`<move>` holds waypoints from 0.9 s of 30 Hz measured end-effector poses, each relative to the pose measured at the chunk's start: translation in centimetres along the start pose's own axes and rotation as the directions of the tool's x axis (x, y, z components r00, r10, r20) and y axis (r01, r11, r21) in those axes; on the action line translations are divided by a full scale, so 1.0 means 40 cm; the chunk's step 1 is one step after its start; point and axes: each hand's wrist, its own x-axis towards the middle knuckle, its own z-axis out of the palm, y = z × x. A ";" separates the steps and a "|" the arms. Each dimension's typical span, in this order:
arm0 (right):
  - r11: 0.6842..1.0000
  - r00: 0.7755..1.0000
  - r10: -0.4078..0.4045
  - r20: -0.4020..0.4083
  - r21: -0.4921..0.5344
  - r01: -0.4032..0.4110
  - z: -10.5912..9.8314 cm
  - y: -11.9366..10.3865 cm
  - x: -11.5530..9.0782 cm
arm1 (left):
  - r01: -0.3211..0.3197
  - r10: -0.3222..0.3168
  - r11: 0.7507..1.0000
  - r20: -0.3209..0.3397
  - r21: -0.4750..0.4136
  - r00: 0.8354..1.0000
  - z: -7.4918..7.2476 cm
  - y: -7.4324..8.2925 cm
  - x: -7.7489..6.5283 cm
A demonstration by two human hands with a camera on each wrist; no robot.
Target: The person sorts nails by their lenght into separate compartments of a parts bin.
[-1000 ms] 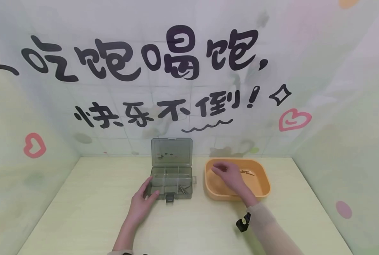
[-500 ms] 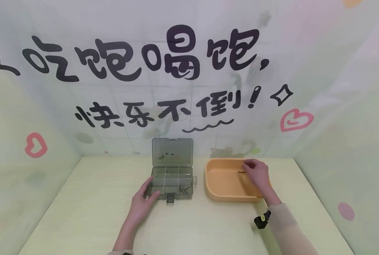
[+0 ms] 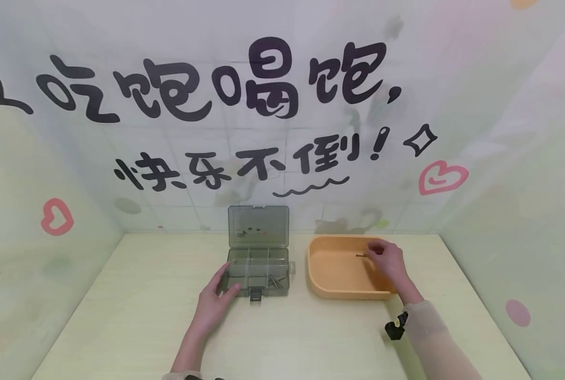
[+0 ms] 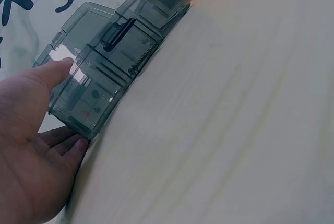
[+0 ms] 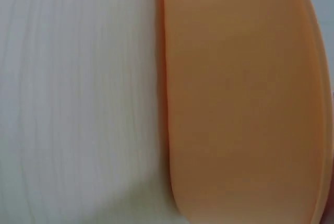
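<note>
A translucent grey compartment box [image 3: 258,272] stands on the table with its lid [image 3: 258,227] raised against the wall. My left hand [image 3: 213,301] holds its left end, thumb at the front and fingers along the side. Several dark screws [image 3: 276,281] lie in its front right compartment; threads show through the wall in the left wrist view. Over the right part of an orange tray [image 3: 335,293], my right hand [image 3: 389,260] reaches down with bent fingers. A small brownish screw [image 3: 361,255] shows at its fingertips; whether they pinch it I cannot tell.
Behind the box and tray rises a printed wall [image 3: 197,142], with side walls left and right. The pale wooden table [image 3: 292,338] extends in front. The right wrist view shows mostly the tray's outer side [image 5: 240,98] and tabletop.
My right hand has moved from the tray's middle to the right, down to the small screws there, and lingers with slight shifts. My left hand keeps its place on the box.
</note>
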 end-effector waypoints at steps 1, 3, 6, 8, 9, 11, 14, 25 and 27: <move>1.000 1.000 -0.010 0.010 0.000 0.010 0.004 0.003 0.002 | 0.000 0.000 1.000 -0.001 0.005 1.000 0.000 0.000 0.000; 0.999 0.999 -0.038 0.034 -0.006 0.038 0.010 0.007 0.007 | -0.001 0.002 1.000 -0.007 0.011 1.000 0.000 -0.001 0.001; 0.998 0.996 -0.063 0.056 -0.020 0.065 0.021 0.010 0.014 | -0.001 0.002 1.000 -0.016 0.014 1.000 0.001 -0.003 0.003; 0.997 0.994 -0.075 0.075 -0.029 0.078 0.026 0.010 0.017 | 0.001 -0.001 1.000 -0.018 0.013 1.000 0.000 -0.004 0.003; 0.996 0.993 -0.078 0.083 -0.038 0.081 0.028 0.010 0.018 | 0.000 0.000 1.000 -0.018 0.011 1.000 0.000 -0.005 0.003; 0.996 0.993 -0.071 0.095 -0.052 0.076 0.032 0.009 0.020 | 0.003 -0.003 1.000 -0.015 0.007 1.000 0.000 -0.005 0.002; 0.995 0.993 -0.058 0.106 -0.080 0.067 0.037 0.009 0.023 | 0.004 -0.004 1.000 -0.009 0.002 1.000 -0.001 -0.005 -0.001; 0.965 0.979 -0.143 0.148 -0.197 0.171 0.050 0.011 0.023 | -0.006 0.006 1.000 -0.011 0.010 1.000 -0.001 -0.003 0.000; 0.964 0.978 -0.138 0.159 -0.205 0.169 0.051 0.010 0.022 | -0.003 0.003 1.000 -0.014 0.013 1.000 0.000 -0.004 0.000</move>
